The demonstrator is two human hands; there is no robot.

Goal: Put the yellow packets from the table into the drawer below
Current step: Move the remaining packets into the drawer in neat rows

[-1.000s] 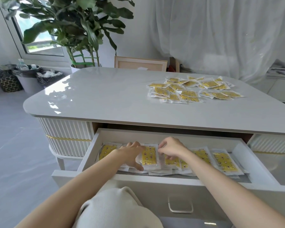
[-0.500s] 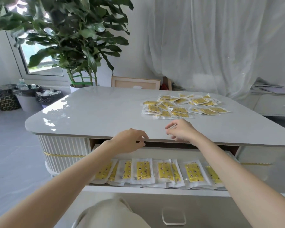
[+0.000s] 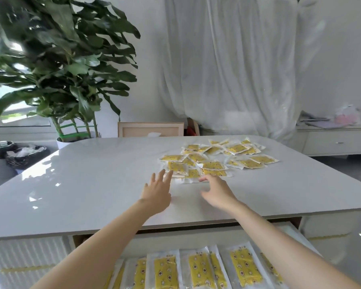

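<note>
- At 6 o'clock, open drawer (image 3: 175, 239) below the tabletop edge: row of stowed packets (image 3: 200, 270) lying flat, so partly done.
- Past that, near centre: left hand (image 3: 156, 195), fingers straight and spread, tips at the nearest packet's edge, gripping nothing.
- Just beside it toward 3 o'clock: right hand (image 3: 217, 191), loosely open, empty, forefinger close to the heap.
- Farther, at 1 o'clock on the table (image 3: 92, 184): loose pile (image 3: 213, 161) of overlapping yellow packets, probably the larger share left.
</note>
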